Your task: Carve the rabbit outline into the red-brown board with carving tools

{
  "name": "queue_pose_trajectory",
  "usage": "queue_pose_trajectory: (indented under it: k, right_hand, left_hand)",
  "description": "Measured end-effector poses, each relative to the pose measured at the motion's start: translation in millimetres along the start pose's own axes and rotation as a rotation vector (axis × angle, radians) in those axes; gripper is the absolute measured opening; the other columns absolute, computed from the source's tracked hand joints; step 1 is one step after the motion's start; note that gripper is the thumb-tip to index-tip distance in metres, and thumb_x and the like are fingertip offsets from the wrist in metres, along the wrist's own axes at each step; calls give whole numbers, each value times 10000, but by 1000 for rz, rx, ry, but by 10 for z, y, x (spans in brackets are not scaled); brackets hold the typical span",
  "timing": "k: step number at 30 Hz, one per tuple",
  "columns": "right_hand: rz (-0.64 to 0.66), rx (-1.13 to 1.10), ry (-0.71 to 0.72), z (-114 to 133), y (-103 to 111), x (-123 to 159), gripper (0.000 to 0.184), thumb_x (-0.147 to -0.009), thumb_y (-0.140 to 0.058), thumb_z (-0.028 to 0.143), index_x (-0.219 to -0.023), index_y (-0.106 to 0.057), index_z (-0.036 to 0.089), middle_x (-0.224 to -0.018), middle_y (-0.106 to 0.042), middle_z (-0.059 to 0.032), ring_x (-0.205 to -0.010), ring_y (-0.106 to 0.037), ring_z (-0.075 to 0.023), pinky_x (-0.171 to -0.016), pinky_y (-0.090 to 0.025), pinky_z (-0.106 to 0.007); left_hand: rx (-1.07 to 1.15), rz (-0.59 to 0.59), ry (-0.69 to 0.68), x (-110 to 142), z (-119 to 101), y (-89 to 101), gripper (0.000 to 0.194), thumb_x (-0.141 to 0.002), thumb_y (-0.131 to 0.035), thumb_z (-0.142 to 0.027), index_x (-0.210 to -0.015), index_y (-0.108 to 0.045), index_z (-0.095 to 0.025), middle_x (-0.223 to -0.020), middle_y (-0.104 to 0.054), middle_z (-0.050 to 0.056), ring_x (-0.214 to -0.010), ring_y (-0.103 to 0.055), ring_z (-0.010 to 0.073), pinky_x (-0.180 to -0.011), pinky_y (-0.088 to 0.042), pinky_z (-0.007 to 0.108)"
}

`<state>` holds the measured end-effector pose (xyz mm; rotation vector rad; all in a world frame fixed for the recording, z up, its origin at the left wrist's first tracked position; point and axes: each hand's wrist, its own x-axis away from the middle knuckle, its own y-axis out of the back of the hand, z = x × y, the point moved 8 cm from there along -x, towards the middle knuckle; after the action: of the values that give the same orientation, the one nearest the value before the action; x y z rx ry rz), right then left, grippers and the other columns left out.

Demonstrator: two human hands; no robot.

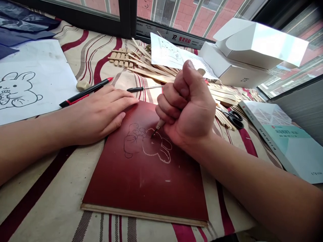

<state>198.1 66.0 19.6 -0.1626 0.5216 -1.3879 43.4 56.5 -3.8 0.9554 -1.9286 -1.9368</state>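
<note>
The person's right hand (188,104) is closing in a tight fist around a small pointed tool (158,127) with a pale handle, and its tip is touching a dark red board (146,181). The tip is resting on a pale scratched rabbit outline (147,141), near the middle of the board's upper part. The left hand (101,114) is lying open and flat, holding nothing, with its fingers on the board's upper left corner. Just above these fingers, a black and red marker (85,92) and a thin black pen (143,88) are lying on a striped cloth (50,201) that is covering the tabletop. A small eraser (82,85) is sitting beside the marker, and a paper with a rabbit drawing (32,80) is lying to the left. Behind the right hand, many wooden sticks (151,69) are spreading out, while black-handled scissors (234,119) and a book (280,141) are lying to the right.
</note>
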Motion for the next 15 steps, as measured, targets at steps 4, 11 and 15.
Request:
queue_pose_trajectory:
  k: [4, 11, 15]
  right_hand:
    - [20, 30, -65, 46, -30, 30, 627, -945, -718, 544, -663, -242, 251, -531, -209, 73, -418, -199, -81, -386, -218, -263]
    - [107, 67, -25, 167, -195, 89, 697, -915, -766, 617, -646, -239, 248, -523, -165, 80, -410, -200, -73, -374, -222, -277]
    - [84, 63, 5, 209, -244, 126, 683, -906, -756, 663, -607, -302, 249, -501, -186, 88, -390, -208, -63, -364, -231, -275]
  left_hand:
    - [49, -19, 23, -3, 5, 25, 497, -1072, -324, -385, -1462, -573, -203, -1489, -614, 80, -1358, -532, 320, -1270, -363, 547]
    - [12, 9, 1, -7, -32, 24, 507, -1092, -296, -330, -1503, -541, -165, -1497, -603, 146, -1306, -524, 320, -1227, -388, 562]
    - [-1, -44, -50, -13, -33, 26, 507, -1093, -303, -320, -1481, -569, -130, -1452, -625, 145, -1278, -528, 299, -1235, -375, 526]
